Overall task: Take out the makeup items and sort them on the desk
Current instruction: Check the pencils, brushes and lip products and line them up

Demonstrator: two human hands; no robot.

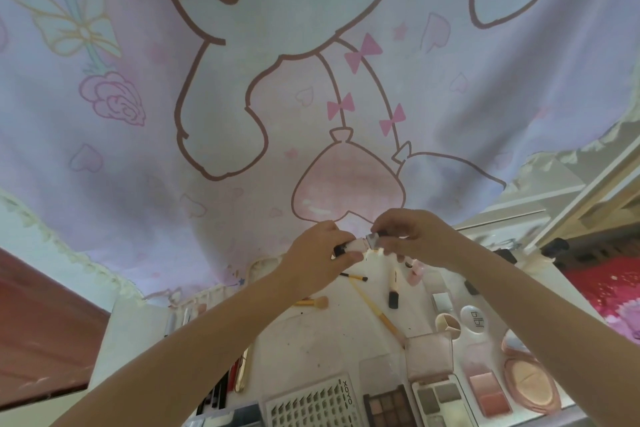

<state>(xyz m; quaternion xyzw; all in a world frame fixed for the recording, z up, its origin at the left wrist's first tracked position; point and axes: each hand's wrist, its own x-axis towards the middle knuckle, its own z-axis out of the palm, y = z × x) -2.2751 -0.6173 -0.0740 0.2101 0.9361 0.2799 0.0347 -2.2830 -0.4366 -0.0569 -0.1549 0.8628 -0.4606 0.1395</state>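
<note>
Both my hands meet above the far part of the white desk (pixel 311 340). My left hand (pixel 318 253) grips a small pale bottle (pixel 356 246) with a dark end. My right hand (pixel 412 236) pinches the bottle's silvery cap end (pixel 373 238). Below lie yellow-handled brushes (pixel 374 308), a black-capped tube (pixel 393 291), a pink bottle (pixel 414 274), round compacts (pixel 472 319), a blush palette (pixel 488 392), eyeshadow palettes (pixel 389 406) and a lash tray (pixel 311 402). Pencils and slim tubes (pixel 228 381) lie at the left.
A large cartoon-print curtain (pixel 311 97) hangs right behind the desk. A clear pink box (pixel 429 354) stands among the palettes. A brown board (pixel 41 322) is at the left, a red patterned cloth (pixel 602 291) at the right. A pouch edge (pixel 194 302) lies at the desk's back left.
</note>
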